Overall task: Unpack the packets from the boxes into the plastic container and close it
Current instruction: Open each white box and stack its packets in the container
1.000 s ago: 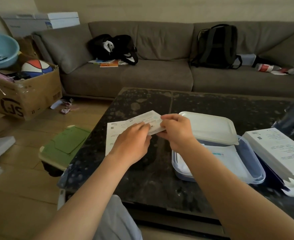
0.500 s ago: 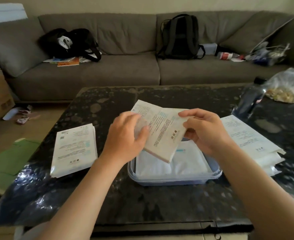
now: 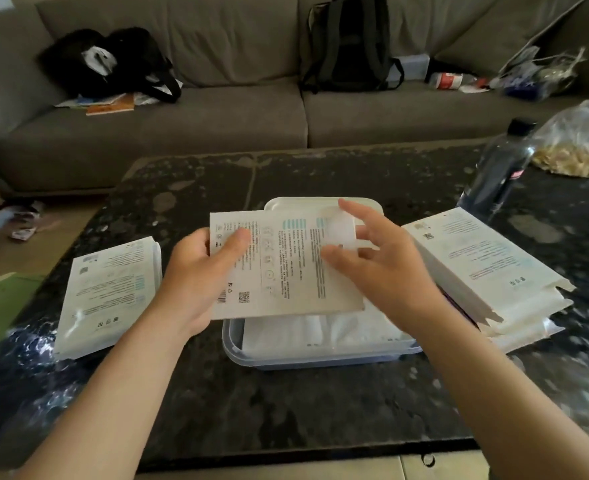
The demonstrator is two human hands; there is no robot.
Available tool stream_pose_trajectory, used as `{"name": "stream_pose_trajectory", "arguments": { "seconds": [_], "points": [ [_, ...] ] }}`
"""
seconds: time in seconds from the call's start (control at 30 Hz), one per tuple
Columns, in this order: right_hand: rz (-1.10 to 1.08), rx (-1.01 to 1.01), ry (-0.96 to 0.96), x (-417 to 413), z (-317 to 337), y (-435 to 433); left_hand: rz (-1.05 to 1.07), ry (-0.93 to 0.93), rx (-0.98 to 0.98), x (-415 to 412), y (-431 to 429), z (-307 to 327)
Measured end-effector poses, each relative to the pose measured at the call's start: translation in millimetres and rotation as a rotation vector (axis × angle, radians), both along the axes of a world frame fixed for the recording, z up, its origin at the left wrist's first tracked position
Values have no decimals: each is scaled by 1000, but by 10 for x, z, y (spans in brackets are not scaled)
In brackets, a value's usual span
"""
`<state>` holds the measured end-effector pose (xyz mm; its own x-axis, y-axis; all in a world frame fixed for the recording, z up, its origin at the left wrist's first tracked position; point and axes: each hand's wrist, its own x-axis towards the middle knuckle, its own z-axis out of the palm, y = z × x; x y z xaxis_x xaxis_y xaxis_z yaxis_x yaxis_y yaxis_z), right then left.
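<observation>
My left hand [image 3: 199, 275] grips the left edge of a flat white box [image 3: 286, 268], thumb on its printed top face, holding it level above the clear plastic container [image 3: 237, 348]. White packets [image 3: 321, 329] lie inside the container. My right hand [image 3: 379, 268] hovers over the box's right end with fingers spread, fingertips at or near its surface. The container's white lid [image 3: 303, 203] lies just behind, mostly hidden by the box.
One white box [image 3: 109, 296] lies on the dark table [image 3: 286, 403] at the left. A stack of white boxes [image 3: 483, 271] sits at the right. A dark bottle [image 3: 497, 171] and a clear bag [image 3: 580, 143] stand far right. A sofa with backpacks runs behind.
The box was tilted in both hands; now it lies flat over the container, held by my left hand, and my right hand has let go and spread its fingers.
</observation>
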<state>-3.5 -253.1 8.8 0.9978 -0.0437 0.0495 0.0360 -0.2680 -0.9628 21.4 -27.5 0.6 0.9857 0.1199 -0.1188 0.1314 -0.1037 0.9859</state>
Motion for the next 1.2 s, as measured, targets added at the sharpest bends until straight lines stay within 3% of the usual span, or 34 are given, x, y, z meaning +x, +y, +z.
{"name": "stream_pose_trajectory", "arguments": {
  "seconds": [0.17, 0.43, 0.6, 0.67, 0.77, 0.87, 1.2],
  "points": [
    [-31, -213, -77, -81, -113, 94, 70, -16, -24, -98, -78, -84],
    [-55, -145, -69, -97, -109, 100, 107, -69, -33, -144, -112, -106],
    [-42, -209, -74, -79, -150, 120, 125, -88, -9, -141, -121, -131],
    [-106, -335, -149, -78, -208, 128, 137, -89, 10, -139, -121, -143],
    [-232, -619, -413, -63, -310, 136, 151, -99, 27, -134, -121, -156],
    [-274, -736, -608, -66, -391, 158, 164, -110, 31, -134, -122, -163],
    [-263, -748, -586, -126, -409, 261, 178, -118, 43, -131, -122, -179]
  ]
}}
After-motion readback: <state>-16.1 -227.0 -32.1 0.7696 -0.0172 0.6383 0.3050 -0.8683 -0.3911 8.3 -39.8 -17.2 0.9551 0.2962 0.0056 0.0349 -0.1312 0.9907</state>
